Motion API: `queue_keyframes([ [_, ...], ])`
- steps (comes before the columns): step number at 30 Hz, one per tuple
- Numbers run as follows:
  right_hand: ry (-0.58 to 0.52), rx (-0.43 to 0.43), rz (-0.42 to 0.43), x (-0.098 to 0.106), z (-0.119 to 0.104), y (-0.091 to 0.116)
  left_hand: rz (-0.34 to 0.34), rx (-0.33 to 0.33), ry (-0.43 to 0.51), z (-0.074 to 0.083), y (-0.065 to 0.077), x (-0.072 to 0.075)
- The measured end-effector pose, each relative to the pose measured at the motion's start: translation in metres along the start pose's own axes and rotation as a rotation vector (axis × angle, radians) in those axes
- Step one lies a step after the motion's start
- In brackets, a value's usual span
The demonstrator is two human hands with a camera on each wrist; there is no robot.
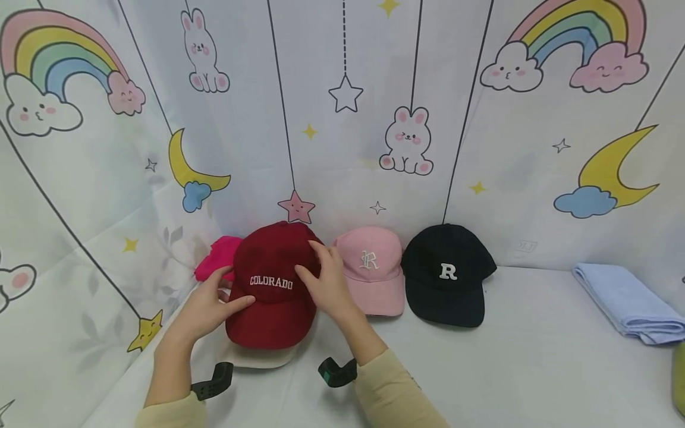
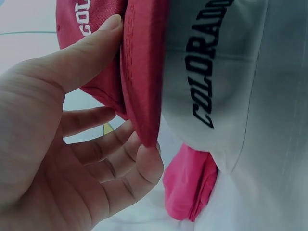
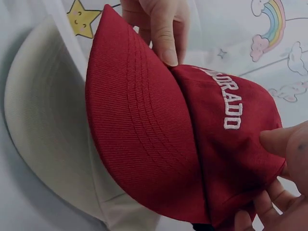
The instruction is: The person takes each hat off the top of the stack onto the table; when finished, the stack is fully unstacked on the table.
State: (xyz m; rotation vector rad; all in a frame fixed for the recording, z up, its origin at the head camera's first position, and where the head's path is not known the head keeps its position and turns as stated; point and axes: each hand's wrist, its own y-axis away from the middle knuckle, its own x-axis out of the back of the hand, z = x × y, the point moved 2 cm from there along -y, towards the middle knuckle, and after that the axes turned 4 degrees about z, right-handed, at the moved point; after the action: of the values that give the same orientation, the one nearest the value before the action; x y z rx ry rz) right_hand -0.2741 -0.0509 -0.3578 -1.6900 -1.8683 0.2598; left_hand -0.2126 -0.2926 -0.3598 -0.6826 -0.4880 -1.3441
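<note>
Both hands hold a dark red baseball cap [image 1: 273, 321] with COLORADO stitched in white. My left hand [image 1: 206, 306] grips it at the side, thumb where the brim meets the crown and fingertips under the edge in the left wrist view. On the other side, my right hand [image 1: 332, 279] has its thumb on the crown and its fingers round the back edge. Behind and below the red cap is a cream cap [image 1: 262, 356], mostly hidden in the head view; its dark COLORADO lettering [image 2: 204, 62] shows in the left wrist view.
To the right stand a pink cap [image 1: 377, 294] and a black cap [image 1: 446, 303], each with a white R. A bright pink cloth item [image 1: 216, 258] lies behind on the left. A folded light blue cloth [image 1: 626, 300] is at far right, before the printed curtain [image 1: 342, 148].
</note>
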Motion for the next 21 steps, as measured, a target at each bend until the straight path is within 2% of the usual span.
queue_keyframes([
  [6,0.006,0.049,0.049,0.009,-0.004,-0.004,0.027,-0.043,0.003,0.009,-0.001,-0.002],
  [15,-0.051,0.043,0.066,0.023,-0.007,-0.009,0.026,-0.08,0.044,0.016,-0.002,-0.006],
  [21,-0.036,0.063,0.087,0.033,-0.008,-0.012,0.028,-0.108,0.068,0.022,-0.005,-0.01],
])
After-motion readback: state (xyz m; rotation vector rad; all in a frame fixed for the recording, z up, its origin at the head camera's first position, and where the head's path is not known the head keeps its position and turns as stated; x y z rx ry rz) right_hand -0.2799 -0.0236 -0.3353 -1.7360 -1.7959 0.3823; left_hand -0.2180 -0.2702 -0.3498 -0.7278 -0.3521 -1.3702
